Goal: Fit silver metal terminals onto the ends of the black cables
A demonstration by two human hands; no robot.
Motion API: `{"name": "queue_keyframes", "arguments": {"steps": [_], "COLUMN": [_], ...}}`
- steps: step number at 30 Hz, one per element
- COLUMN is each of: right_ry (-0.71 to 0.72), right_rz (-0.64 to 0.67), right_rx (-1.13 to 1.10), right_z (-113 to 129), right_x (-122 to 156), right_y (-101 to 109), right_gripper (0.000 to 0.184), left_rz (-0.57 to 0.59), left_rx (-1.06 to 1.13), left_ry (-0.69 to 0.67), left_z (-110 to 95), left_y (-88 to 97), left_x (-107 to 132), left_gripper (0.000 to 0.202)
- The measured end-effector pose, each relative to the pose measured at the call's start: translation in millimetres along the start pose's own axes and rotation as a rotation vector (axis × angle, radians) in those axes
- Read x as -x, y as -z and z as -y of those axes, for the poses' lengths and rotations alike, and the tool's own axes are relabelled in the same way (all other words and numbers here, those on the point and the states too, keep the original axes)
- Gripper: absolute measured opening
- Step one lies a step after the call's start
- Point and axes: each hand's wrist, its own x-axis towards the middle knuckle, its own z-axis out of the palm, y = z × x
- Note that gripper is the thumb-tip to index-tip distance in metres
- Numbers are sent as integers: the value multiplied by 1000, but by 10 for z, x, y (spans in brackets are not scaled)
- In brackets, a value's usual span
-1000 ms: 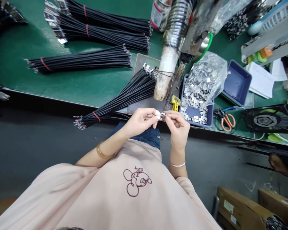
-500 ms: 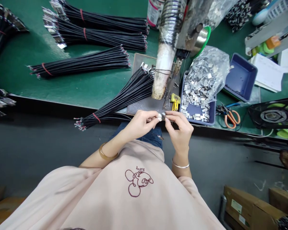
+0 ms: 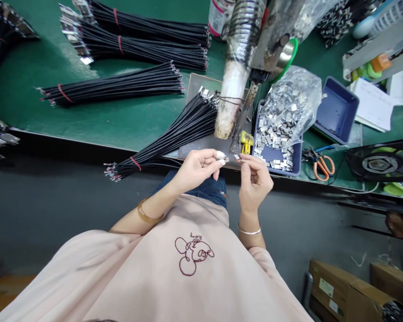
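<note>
1. Pinches a tiny bright end (image 3: 226, 159) in the left hand (image 3: 199, 167), with thumb and forefinger almost shut and the other fingers curled, perhaps for steadiness; wears white finger covers (image 3: 220, 154), likely against heat or wear
2. Grips a small metal piece (image 3: 237, 157) in the right hand (image 3: 255, 178), almost closed at the very tips, seemingly to leave its near end exposed; points it toward the left hand, just apart, at the edge of the green bench (image 3: 130, 120)
3. Rests a black cable bundle (image 3: 174, 134) aslant across a board (image 3: 196, 151), with one end overhanging, apparently for easy picking; gathers it in a red band (image 3: 135, 163) against spreading
4. Has a white nozzle (image 3: 226, 107) aimed down near both hands, presumably for close use
5. Has a blue tray (image 3: 296, 163) of loose metal shells (image 3: 275, 136) beside the right hand, probably for short reaches
6. Leaves orange-handled pliers (image 3: 323, 167) right of that, perhaps as a spare tool
</note>
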Motion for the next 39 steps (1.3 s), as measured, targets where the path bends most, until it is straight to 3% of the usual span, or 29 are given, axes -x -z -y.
{"name": "queue_keyframes", "arguments": {"steps": [6, 12, 20, 32, 39], "right_ry": [258, 68, 304, 214, 263], "right_rz": [48, 20, 66, 66, 58], "right_rx": [113, 29, 137, 129, 108], "right_z": [8, -72, -108, -135, -79], "right_x": [34, 12, 8, -67, -102], "right_y": [-13, -38, -53, -107, -96], "right_gripper": [11, 3, 12, 8, 11], "left_rz": [-82, -147, -181, -303, -276], "left_rx": [-8, 23, -14, -3, -89], "left_ry": [-11, -19, -31, -74, -98], "left_z": [54, 24, 5, 97, 21], "left_y": [-37, -42, -38, -87, -75], "left_x": [-41, -76, -112, -190, -172], "left_gripper": [17, 15, 15, 13, 11]}}
